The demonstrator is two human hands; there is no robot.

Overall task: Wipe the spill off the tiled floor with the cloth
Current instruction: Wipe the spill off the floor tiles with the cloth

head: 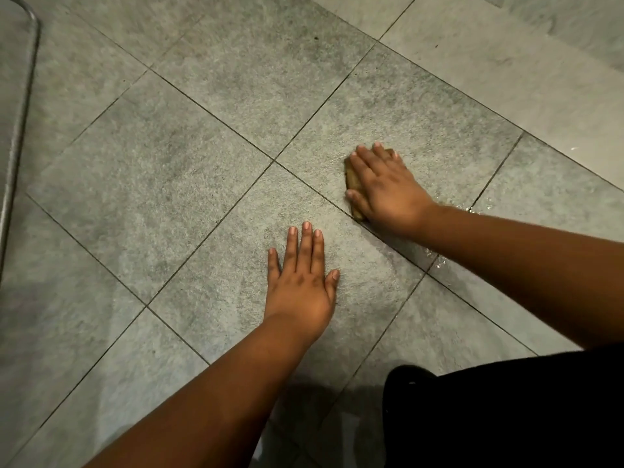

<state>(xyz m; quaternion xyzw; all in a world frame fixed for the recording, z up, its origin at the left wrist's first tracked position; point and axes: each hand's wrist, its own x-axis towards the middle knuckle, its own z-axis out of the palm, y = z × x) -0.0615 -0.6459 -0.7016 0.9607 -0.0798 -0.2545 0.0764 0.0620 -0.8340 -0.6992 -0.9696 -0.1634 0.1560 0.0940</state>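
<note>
Floor (209,184): grey stone-look tiles, matt and mottled, showing a fine grainy texture between thin dark grout lines. Spill (439,260): glistening wet and glossy. Cloth (353,179): soft brownish fabric, dull. Tube (18,130): smooth, shiny metal.

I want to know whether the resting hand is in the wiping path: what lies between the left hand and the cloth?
Only bare tile and one dark grout line, per the head view. The left hand lies flat on the floor, apart from the cloth under the right hand.

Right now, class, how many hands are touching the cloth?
1. The right hand presses flat on the cloth; the left hand rests on bare tile beside it.
</note>
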